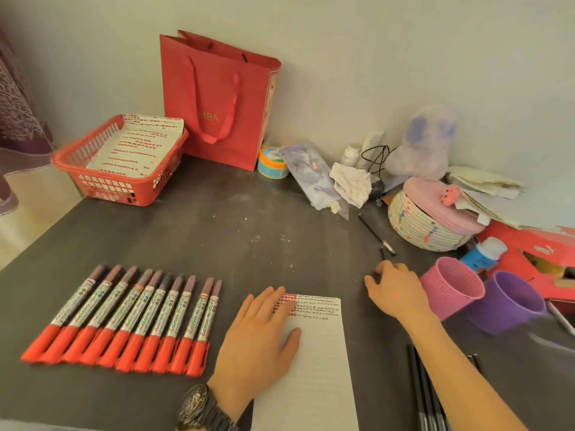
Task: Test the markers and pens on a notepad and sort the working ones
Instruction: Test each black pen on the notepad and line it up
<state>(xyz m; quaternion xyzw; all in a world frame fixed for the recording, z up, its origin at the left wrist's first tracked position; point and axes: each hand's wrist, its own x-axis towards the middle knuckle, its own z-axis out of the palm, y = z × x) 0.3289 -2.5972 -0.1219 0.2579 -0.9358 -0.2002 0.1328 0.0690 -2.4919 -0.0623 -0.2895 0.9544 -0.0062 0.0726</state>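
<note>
The left hand (pixel 261 331) lies flat on the notepad (pixel 314 368), fingers (pixel 273 298) straight and slightly spread, their tips covering the left end of the scribbled rows. The red-capped markers (pixel 124 318) lie in a row on the tabletop (pixel 217 237), left of those fingers. The right hand (pixel 398 293) curls its fingers down onto the tabletop; whether they pinch anything cannot be told. A black pen (pixel 375 233) lies just beyond their tips.
</note>
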